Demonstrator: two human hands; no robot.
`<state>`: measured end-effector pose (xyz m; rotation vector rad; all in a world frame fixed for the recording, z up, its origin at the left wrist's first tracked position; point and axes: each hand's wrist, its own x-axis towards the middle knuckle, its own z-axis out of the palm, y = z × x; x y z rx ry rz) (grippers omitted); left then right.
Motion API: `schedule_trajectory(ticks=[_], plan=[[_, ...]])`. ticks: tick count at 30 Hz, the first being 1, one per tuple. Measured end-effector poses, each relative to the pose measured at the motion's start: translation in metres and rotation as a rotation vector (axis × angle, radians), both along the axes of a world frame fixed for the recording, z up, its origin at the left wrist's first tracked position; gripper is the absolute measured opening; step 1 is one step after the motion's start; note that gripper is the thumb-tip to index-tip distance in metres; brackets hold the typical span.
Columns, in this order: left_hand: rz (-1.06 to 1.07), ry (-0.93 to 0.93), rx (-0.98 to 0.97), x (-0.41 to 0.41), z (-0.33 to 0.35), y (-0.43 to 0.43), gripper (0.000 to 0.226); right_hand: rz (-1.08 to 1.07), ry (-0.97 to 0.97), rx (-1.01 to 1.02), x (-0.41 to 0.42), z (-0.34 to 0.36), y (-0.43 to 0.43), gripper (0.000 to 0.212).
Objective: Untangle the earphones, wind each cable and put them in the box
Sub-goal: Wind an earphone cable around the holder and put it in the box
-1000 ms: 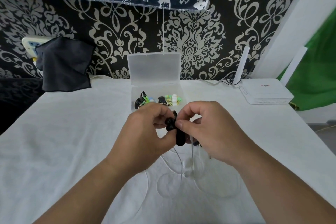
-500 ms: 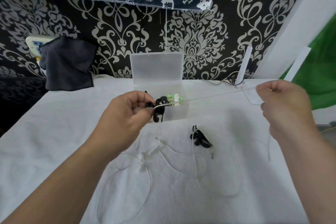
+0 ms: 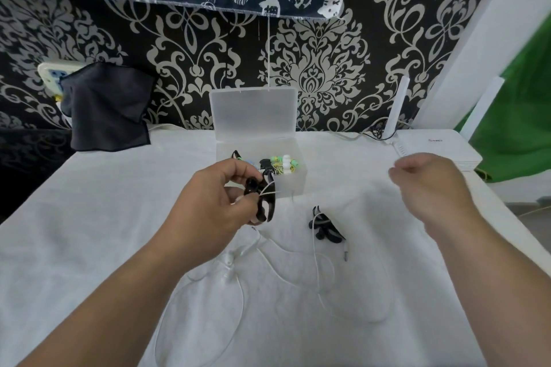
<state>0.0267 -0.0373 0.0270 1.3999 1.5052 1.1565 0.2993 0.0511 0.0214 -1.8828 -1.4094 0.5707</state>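
Trailing a thin clear cable (image 3: 269, 190) that loops down across the white tablecloth (image 3: 89, 247), a pair of black earbuds (image 3: 264, 209) sits in the left hand (image 3: 214, 208), thumb and fingertips clamped on it, at six o'clock of the open plastic box (image 3: 290, 188). A second black pair (image 3: 325, 228) lies at the box's five o'clock. The right hand (image 3: 432, 188) hovers at three o'clock with its fingers loosely curled; whether they pinch the cable cannot be told.

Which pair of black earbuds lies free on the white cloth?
The black earbuds lying before the plastic box, right of the left hand; nothing holds them. The other black pair is pinched in that hand.
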Motion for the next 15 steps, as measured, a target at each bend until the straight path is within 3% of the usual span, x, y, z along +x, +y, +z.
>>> schedule_trajectory(ticks=[3,5,7,9,11,13,15], plan=[[-0.029,0.023,0.001,0.005,0.001,-0.002,0.023,0.389,0.104,0.024,-0.037,0.015,-0.022,0.022],[-0.040,0.020,0.009,0.009,0.002,-0.003,0.026,0.681,0.290,-0.142,-0.062,0.026,-0.041,0.038],[-0.043,0.021,0.012,0.009,0.003,-0.004,0.024,0.836,0.383,-0.303,-0.078,0.028,-0.054,0.058],[-0.032,0.035,0.009,0.008,0.004,-0.004,0.023,0.852,0.365,-0.382,-0.083,0.022,-0.055,0.053],[0.010,0.043,0.008,0.005,0.004,-0.003,0.025,0.788,0.343,-0.368,-0.078,0.019,-0.049,0.032],[0.077,0.045,0.008,0.000,0.004,-0.001,0.024,0.666,0.429,-0.294,-0.066,0.021,-0.038,0.006],[0.141,0.069,0.001,-0.006,0.004,0.001,0.022,0.504,0.565,-0.206,-0.048,0.029,-0.027,0.007]])
